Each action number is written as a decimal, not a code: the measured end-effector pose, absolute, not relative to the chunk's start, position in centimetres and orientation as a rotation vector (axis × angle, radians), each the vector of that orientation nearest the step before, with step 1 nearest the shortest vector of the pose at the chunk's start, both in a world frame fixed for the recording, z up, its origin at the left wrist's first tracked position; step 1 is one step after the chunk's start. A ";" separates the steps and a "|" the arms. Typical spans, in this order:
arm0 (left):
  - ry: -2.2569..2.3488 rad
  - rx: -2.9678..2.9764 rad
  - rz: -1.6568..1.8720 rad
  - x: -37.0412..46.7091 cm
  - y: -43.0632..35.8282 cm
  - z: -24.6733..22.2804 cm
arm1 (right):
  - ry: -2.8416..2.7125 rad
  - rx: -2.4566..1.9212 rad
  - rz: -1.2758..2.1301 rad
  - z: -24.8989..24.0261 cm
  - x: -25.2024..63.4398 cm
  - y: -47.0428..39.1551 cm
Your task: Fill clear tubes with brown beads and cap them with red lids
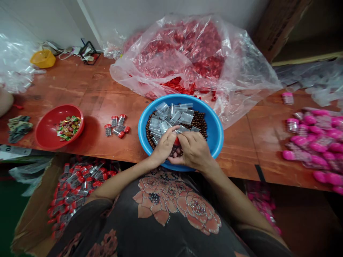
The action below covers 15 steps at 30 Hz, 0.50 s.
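Note:
Both hands meet over the near rim of a blue basin (219, 137). My left hand (165, 145) is closed around a small red-capped jar (176, 141), mostly hidden by fingers. From the other side, my right hand (197, 149) curls its fingers over the red cap. Under and beyond them, the basin holds brown beads (199, 119) and several clear plastic pieces (176, 116) heaped on top. Left of the basin, several clear jars with red caps (114, 120) lie on the table.
A red bowl (44, 130) of wrapped sweets (69, 127) sits left. Behind the basin spreads a large plastic bag (241, 71) of red parts. Pink-capped jars (318, 137) pile at right. Below the table, a cardboard box (34, 210) holds red-capped jars (72, 192).

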<state>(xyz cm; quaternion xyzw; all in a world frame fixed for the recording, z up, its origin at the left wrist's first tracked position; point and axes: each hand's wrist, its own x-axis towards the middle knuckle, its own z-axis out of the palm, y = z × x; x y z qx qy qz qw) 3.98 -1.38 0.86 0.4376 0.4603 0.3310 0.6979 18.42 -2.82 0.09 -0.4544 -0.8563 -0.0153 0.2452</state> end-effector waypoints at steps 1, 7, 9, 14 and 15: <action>1.021 0.969 0.739 4.0 -1.5 0.9 | -2.345 -1.240 -0.049 0.1 18.2 -2.8; 1.100 1.148 0.957 0.2 0.7 2.6 | -2.205 -1.243 0.148 1.4 19.3 -2.6; 1.339 1.304 1.142 -3.5 3.2 2.5 | -1.957 -1.347 0.200 1.0 22.1 -1.5; 1.896 1.683 1.161 -13.3 8.8 -1.4 | -1.189 -1.717 0.289 -5.0 31.8 2.9; 1.898 1.740 1.089 -14.5 9.4 -2.2 | -1.200 -1.797 0.386 -6.6 33.3 3.8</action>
